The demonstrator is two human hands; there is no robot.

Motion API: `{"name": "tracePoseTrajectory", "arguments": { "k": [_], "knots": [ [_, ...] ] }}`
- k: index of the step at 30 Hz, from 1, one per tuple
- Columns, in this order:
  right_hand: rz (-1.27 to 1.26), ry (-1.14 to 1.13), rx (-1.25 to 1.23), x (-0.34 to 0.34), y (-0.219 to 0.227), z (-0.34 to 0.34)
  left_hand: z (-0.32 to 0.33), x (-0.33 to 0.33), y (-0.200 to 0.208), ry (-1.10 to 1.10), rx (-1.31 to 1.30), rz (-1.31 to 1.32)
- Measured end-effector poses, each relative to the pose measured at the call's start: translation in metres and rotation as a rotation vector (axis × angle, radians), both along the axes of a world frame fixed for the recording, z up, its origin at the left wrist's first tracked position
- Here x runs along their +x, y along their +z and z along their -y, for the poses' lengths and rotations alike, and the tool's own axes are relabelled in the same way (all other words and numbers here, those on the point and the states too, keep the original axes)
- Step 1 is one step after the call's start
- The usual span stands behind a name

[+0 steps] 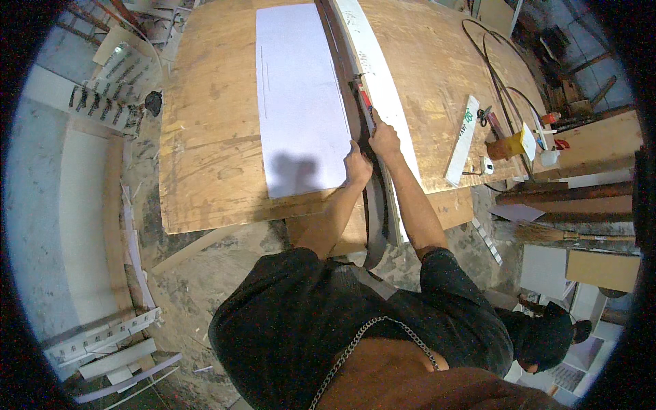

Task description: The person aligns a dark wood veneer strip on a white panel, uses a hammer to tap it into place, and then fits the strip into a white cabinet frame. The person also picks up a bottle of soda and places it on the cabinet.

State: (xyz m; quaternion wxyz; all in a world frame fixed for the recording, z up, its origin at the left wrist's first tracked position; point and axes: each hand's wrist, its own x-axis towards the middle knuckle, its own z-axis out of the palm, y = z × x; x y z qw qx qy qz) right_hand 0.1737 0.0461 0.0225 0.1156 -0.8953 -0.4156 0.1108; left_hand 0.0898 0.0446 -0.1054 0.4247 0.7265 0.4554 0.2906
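Green lettering (468,115) marked the short white strip (458,158) well to the right of the white sheet (304,89) on the desk (212,123), and small dark marks (367,62), too tiny to read, ran along the long white board (393,116) nearer the sheet's right side. The dark strip (375,212) lay between sheet and board, passing directly under or beside both hands, by the sheet's near right corner. The left hand (357,167) curled there, thumb up, its grip impossible to tell, while just beside it, farther from the sheet, the right hand (385,140) was closed around a slim red tool (365,98), index finger pointing forward, both forearms converging.
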Motion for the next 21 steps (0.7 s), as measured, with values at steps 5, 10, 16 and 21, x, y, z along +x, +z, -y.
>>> {"name": "tracePoseTrajectory", "arguments": {
  "k": [5,10,16,21],
  "knots": [
    [-0.034,-0.026,-0.011,-0.002,0.002,0.004,-0.012,0.007,0.005,-0.039,-0.008,-0.028],
    [-0.008,0.003,0.023,-0.003,0.002,0.002,-0.024,0.009,0.012,-0.03,-0.064,-0.02],
    [0.003,-0.014,-0.042,0.0,0.007,0.002,0.029,-0.018,0.025,-0.029,0.044,0.084],
    [-0.009,0.004,-0.036,-0.001,0.003,-0.001,0.071,-0.048,0.014,-0.088,0.061,0.141]
  ]
}}
